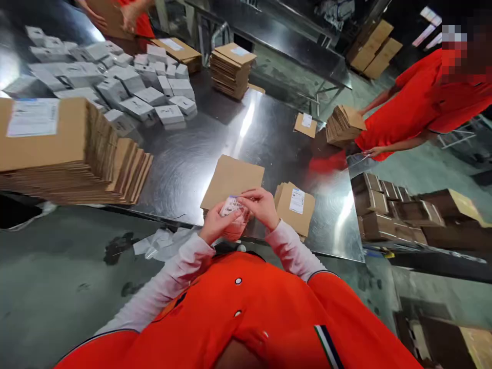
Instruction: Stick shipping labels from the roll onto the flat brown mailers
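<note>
While the left hand [218,223] was curled around a label bundle [232,205] at the near side of a flat carton [232,179], the right hand [262,207] had its fingers bent at the bundle's edge, whether gripping I could not tell. That carton's visible face bore no label, so it seemed undone; the right-hand carton stack [303,218] and large left stack [71,138] showed labels on top, apparently finished there.

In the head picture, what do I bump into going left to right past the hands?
Big cardboard stack, left hand, right hand, smaller labelled cardboard stack, brown boxes.
</note>
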`<state>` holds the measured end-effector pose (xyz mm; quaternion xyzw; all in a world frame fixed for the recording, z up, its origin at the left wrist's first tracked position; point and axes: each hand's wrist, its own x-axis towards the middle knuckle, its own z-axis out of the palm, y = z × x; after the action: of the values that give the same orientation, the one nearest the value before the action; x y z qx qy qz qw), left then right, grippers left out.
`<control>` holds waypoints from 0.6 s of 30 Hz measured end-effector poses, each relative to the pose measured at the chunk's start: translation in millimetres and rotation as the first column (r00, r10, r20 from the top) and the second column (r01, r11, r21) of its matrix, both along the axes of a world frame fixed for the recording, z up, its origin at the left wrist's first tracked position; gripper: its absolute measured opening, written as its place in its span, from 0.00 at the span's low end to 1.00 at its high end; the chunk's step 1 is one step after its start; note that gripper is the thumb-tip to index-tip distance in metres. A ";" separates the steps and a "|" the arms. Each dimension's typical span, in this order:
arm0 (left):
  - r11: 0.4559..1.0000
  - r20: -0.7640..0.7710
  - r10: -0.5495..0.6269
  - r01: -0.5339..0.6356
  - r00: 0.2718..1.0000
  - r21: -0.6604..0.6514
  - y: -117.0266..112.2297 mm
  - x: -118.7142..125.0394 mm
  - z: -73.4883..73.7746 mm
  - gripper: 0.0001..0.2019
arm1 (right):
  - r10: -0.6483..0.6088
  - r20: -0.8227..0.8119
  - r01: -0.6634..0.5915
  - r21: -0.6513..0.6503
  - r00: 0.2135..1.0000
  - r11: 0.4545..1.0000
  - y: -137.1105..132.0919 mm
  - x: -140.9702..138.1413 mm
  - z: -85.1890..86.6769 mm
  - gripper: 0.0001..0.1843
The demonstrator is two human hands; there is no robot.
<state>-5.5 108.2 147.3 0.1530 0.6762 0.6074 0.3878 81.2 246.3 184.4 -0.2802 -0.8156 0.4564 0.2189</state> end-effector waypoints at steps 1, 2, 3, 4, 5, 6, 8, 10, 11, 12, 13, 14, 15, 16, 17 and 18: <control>0.996 0.092 -0.088 0.090 0.992 -0.014 -0.4 -4.6 -1.7 0.26 | -0.008 0.026 0.008 -0.004 1.000 1.000 14.4 -10.0 -4.4 0.08; 0.986 0.177 -0.159 0.165 0.971 -0.021 -1.3 -9.2 -3.9 0.28 | -0.014 0.059 0.014 -0.003 0.998 1.000 30.3 -21.5 -8.7 0.09; 0.976 0.248 -0.206 0.217 0.946 -0.017 -2.6 -13.4 -6.4 0.29 | -0.021 0.098 0.021 0.001 0.995 1.000 46.8 -34.0 -12.7 0.09; 0.970 0.304 -0.232 0.244 0.924 0.001 -4.2 -17.1 -9.2 0.28 | -0.033 0.148 0.033 0.006 0.988 0.999 62.8 -47.1 -16.2 0.11; 0.969 0.345 -0.241 0.247 0.907 0.028 -5.8 -20.0 -12.0 0.28 | -0.048 0.206 0.047 0.008 0.977 0.999 77.6 -60.1 -19.4 0.12; 0.970 0.379 -0.240 0.236 0.894 0.059 -7.2 -22.3 -14.7 0.29 | -0.071 0.267 0.070 0.012 0.961 0.997 90.5 -72.6 -22.4 0.14; 0.976 0.439 -0.218 0.202 0.872 0.083 -8.6 -25.2 -19.0 0.29 | -0.133 0.372 0.125 0.044 0.919 0.991 109.7 -93.6 -28.2 0.16; 0.982 0.467 -0.182 0.182 0.865 0.044 -7.6 -26.9 -21.2 0.29 | -0.169 0.427 0.142 0.093 0.888 0.985 120.5 -107.9 -34.6 0.16; 0.984 0.470 -0.168 0.178 0.867 0.023 -6.2 -27.4 -21.8 0.28 | -0.176 0.438 0.138 0.117 0.882 0.983 123.5 -112.6 -38.2 0.15; 0.985 0.469 -0.156 0.173 0.869 0.007 -4.6 -27.8 -22.3 0.28 | -0.179 0.442 0.131 0.138 0.879 0.982 125.5 -115.9 -42.0 0.14; 0.985 0.466 -0.153 0.174 0.871 -0.002 -2.9 -28.0 -23.1 0.27 | -0.180 0.442 0.123 0.155 0.879 0.980 126.8 -118.0 -45.7 0.13; 0.984 0.459 -0.154 0.176 0.875 -0.006 -1.8 -27.7 -24.3 0.27 | -0.183 0.441 0.118 0.171 0.879 0.978 127.6 -119.4 -49.2 0.13; 0.984 0.450 -0.157 0.178 0.879 -0.006 -1.8 -26.7 -26.3 0.27 | -0.188 0.441 0.115 0.187 0.878 0.976 128.0 -120.2 -52.4 0.14; 0.983 0.439 -0.158 0.182 0.885 -0.013 -3.3 -24.8 -29.0 0.28 | -0.195 0.439 0.113 0.205 0.877 0.972 128.1 -120.5 -54.9 0.16; 0.981 0.426 -0.159 0.189 0.890 -0.029 -7.0 -21.7 -32.6 0.28 | -0.206 0.438 0.114 0.227 0.875 0.967 127.9 -120.4 -56.8 0.20; 0.978 0.414 -0.161 0.200 0.896 -0.053 -13.0 -17.3 -36.8 0.28 | -0.220 0.435 0.114 0.256 0.873 0.960 127.3 -120.1 -57.9 0.26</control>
<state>-22.8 95.2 110.5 0.0667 0.5914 0.5546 0.5816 -38.9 373.5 126.4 -0.4233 -0.8627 0.2622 0.0889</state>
